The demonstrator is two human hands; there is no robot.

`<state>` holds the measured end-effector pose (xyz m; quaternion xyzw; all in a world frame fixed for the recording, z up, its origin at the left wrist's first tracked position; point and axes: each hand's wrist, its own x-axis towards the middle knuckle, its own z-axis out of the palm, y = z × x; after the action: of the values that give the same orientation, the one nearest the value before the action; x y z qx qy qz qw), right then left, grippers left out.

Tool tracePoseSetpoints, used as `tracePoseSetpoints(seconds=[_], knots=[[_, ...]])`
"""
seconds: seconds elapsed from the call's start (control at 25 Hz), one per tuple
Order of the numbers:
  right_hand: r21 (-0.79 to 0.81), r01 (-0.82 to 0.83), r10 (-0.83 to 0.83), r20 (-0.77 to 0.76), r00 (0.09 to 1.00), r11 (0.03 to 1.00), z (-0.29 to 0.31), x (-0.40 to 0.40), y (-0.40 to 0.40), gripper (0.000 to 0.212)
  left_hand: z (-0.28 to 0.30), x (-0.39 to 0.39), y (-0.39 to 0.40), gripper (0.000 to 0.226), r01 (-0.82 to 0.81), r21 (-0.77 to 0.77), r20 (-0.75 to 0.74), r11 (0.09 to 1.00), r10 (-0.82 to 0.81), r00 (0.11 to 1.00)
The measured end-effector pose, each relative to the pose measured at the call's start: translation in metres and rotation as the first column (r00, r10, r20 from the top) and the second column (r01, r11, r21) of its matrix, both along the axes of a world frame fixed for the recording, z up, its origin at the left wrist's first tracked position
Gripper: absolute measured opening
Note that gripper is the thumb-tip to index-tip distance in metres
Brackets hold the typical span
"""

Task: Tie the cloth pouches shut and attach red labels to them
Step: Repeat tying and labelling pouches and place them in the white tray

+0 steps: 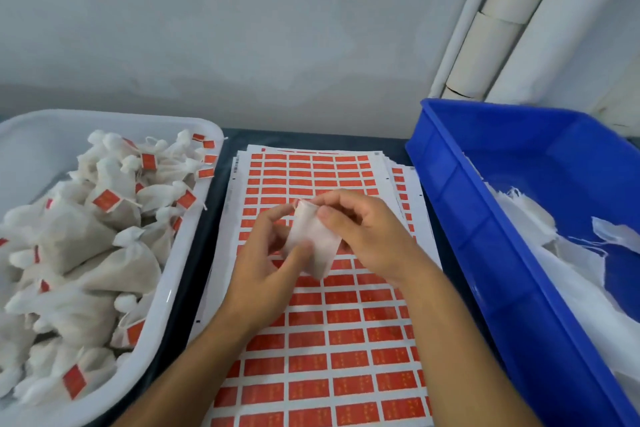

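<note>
So the grey wall point(242, 28) fills the whole far side, with white pipes point(512, 21) running up the far right corner; under everything is a dark counter point(211, 215), only showing in strips between the bins. On the right sits a blue plastic crate point(485, 218) with a heap of loose white cloth point(554, 253) in it, frayed threads sticking out; on the left a white plastic tub point(166, 305) piled with tied cloth pouches point(76, 253), lots of them already carrying red labels point(105, 200). Between the two, a stack of label sheets point(329, 340) covered in rows of red stickers, the sheets slightly fanned at the far edge.

Over the middle of that stack both hands hold one small white cloth pouch point(313, 237), lifted off the sheets; left hand point(266, 260) has its thumb and fingers curled round the lower left part, right hand point(360, 236) pinches the upper right edge near the mouth; can't tell if the mouth is tied.
</note>
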<state>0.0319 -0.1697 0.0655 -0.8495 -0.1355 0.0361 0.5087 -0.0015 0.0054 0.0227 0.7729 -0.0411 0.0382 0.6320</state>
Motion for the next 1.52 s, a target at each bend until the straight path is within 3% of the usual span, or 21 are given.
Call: tracePoseSetpoints(seconds=[0.2, 0.32, 0.6, 0.72, 0.92, 1.16, 1.32, 1.4, 1.52], knots=[[0.112, 0.117, -0.118, 0.005, 0.993, 0.987, -0.024, -0.003, -0.003, 0.009, -0.011, 0.004, 0.000, 0.026, -0.034, -0.025, 0.010, 0.999, 0.034, 0.999], [0.188, 0.162, -0.160, -0.025, 0.987, 0.969, -0.033, -0.008, 0.001, 0.008, -0.014, 0.006, 0.000, 0.028, -0.046, 0.031, -0.012, 0.998, 0.046, 0.999], [0.145, 0.070, -0.075, 0.029, 0.997, 0.987, -0.034, -0.011, 0.001, 0.025, -0.007, 0.005, 0.001, 0.032, -0.015, 0.182, 0.036, 0.983, 0.009, 0.999], [0.128, 0.103, -0.109, 0.045, 0.993, 0.986, -0.036, -0.012, 0.004, 0.017, -0.006, 0.005, 0.001, 0.024, 0.024, 0.222, 0.039, 0.975, -0.034, 0.999], [0.187, 0.093, -0.101, 0.036, 0.994, 0.978, -0.038, -0.013, 0.005, 0.010, -0.005, 0.002, -0.003, 0.023, 0.081, 0.258, 0.096, 0.963, -0.109, 0.989], [0.269, 0.128, -0.128, -0.018, 0.992, 0.954, -0.035, -0.015, 0.006, 0.009, -0.011, -0.001, 0.000, 0.026, 0.104, 0.340, 0.035, 0.935, -0.124, 0.992], [0.344, 0.128, -0.104, -0.087, 0.991, 0.930, -0.030, -0.016, 0.008, 0.021, -0.011, -0.006, 0.001, 0.018, 0.187, 0.277, 0.014, 0.943, -0.198, 0.980], [0.376, 0.153, -0.117, -0.117, 0.986, 0.914, -0.028, -0.016, 0.009, 0.025, -0.009, -0.007, -0.001, 0.022, 0.210, 0.275, 0.020, 0.938, -0.224, 0.974], [0.455, 0.215, -0.154, -0.168, 0.974, 0.864, -0.028, -0.015, 0.008, 0.025, -0.008, -0.008, -0.002, 0.044, 0.242, 0.351, 0.060, 0.905, -0.280, 0.958]])
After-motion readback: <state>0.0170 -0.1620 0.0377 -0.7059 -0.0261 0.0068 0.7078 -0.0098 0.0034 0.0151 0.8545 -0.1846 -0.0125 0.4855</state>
